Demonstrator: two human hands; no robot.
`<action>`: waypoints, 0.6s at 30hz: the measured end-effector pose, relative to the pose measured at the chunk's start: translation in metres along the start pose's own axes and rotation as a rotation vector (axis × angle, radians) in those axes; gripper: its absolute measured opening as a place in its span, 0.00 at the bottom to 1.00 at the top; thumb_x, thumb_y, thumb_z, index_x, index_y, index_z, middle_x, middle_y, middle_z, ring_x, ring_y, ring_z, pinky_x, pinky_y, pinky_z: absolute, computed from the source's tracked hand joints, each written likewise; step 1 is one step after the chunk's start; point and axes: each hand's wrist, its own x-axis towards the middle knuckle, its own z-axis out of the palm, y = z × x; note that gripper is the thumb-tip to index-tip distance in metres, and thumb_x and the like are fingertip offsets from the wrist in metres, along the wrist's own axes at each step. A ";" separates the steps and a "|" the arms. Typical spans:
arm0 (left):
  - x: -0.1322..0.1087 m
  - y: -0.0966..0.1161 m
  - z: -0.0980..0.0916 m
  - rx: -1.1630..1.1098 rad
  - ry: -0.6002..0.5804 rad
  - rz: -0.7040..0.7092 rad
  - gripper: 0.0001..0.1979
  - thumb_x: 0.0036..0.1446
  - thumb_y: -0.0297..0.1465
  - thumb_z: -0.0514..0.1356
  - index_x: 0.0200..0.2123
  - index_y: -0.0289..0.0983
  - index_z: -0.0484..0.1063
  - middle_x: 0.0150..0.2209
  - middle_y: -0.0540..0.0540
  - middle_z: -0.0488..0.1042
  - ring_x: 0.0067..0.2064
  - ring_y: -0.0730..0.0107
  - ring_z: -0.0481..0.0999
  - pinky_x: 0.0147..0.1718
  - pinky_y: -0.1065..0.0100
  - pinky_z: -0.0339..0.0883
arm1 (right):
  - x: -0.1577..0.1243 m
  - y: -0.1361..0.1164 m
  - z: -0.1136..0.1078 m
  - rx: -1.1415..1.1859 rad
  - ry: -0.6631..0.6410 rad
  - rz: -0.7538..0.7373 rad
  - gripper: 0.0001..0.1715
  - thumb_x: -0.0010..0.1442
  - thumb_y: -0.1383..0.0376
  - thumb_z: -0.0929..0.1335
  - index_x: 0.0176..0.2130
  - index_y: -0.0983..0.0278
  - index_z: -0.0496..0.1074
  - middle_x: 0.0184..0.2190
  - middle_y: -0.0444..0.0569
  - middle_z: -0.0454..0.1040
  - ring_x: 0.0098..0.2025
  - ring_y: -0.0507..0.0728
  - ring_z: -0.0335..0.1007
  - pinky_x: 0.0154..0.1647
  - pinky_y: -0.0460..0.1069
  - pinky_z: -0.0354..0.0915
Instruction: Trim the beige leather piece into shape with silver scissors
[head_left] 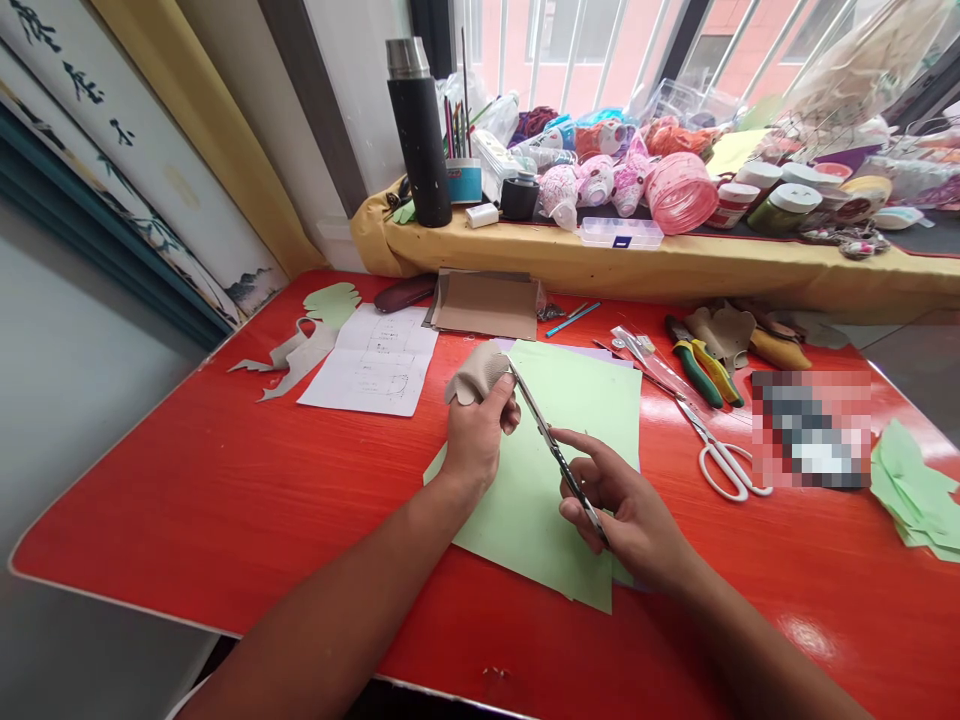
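A tan cut-out (477, 372) was pinched in the left hand (476, 440), its edge just beside the scissors (556, 455) held in the right hand (628, 510).

- A home craft corner, by the look of it
- Barred window (600, 50) facing a pink apartment block
- Yellow curtain (202, 110) and painted landscape panel (97, 130)
- Windowsill (675, 262) crowded with yarn (679, 190), jars (765, 195), 1 thermos flask (418, 135)
- Red worktop (187, 500) with green paper sheets (570, 400), 1 pair of pliers (697, 372), 1 pair of scissors (724, 462)
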 end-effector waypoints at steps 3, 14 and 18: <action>0.000 -0.001 -0.001 -0.002 -0.012 0.006 0.15 0.53 0.37 0.74 0.31 0.37 0.73 0.23 0.54 0.68 0.23 0.76 0.68 0.20 0.72 0.58 | 0.000 0.000 0.001 0.001 -0.004 0.003 0.38 0.69 0.50 0.75 0.70 0.54 0.65 0.30 0.37 0.61 0.22 0.50 0.57 0.23 0.48 0.56; 0.000 -0.001 0.000 0.003 -0.002 -0.006 0.15 0.53 0.38 0.74 0.32 0.37 0.73 0.23 0.54 0.68 0.22 0.76 0.68 0.20 0.72 0.57 | -0.001 -0.004 0.003 0.011 0.016 0.013 0.39 0.67 0.49 0.75 0.70 0.56 0.65 0.30 0.37 0.61 0.22 0.51 0.57 0.23 0.48 0.58; 0.000 0.000 0.000 0.005 -0.005 -0.004 0.15 0.53 0.38 0.74 0.32 0.37 0.73 0.23 0.54 0.68 0.23 0.76 0.68 0.20 0.72 0.57 | -0.001 -0.005 0.003 0.005 0.024 0.024 0.39 0.67 0.49 0.76 0.70 0.56 0.65 0.30 0.37 0.61 0.22 0.51 0.57 0.23 0.48 0.58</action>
